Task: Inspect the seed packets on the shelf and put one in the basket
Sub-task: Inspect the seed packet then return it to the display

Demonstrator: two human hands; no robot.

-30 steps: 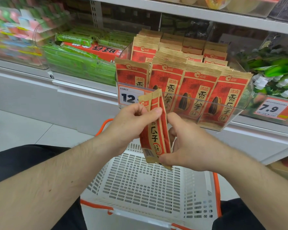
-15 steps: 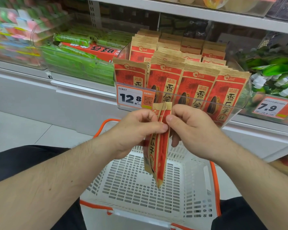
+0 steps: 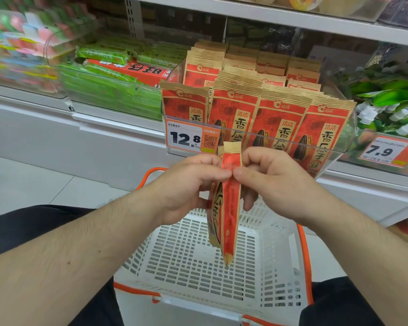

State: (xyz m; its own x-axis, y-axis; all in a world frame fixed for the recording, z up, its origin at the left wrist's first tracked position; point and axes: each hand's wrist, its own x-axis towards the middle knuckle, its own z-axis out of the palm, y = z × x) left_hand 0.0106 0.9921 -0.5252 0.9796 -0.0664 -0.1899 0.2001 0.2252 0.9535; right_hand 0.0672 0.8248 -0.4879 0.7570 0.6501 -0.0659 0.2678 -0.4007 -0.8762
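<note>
While both hands pinch it, red-and-tan seed packet [image 3: 230,208] edge-on, upright, above white basket [image 3: 198,267].

I see green snack packs [image 3: 108,90] stacked in a clear bin to the left, with a red box [image 3: 132,70] lying on top. An orange price tag reading 12.8 [image 3: 191,137] hangs centre, another reading 7.9 [image 3: 384,152] at right, below green-and-white packages [image 3: 391,107]. Pale floor tiles [image 3: 45,184] lie at near left.

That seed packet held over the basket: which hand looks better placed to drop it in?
Probably the left hand: it grips the packet more fully, while the right hand only pinches its edge above the basket.
</note>
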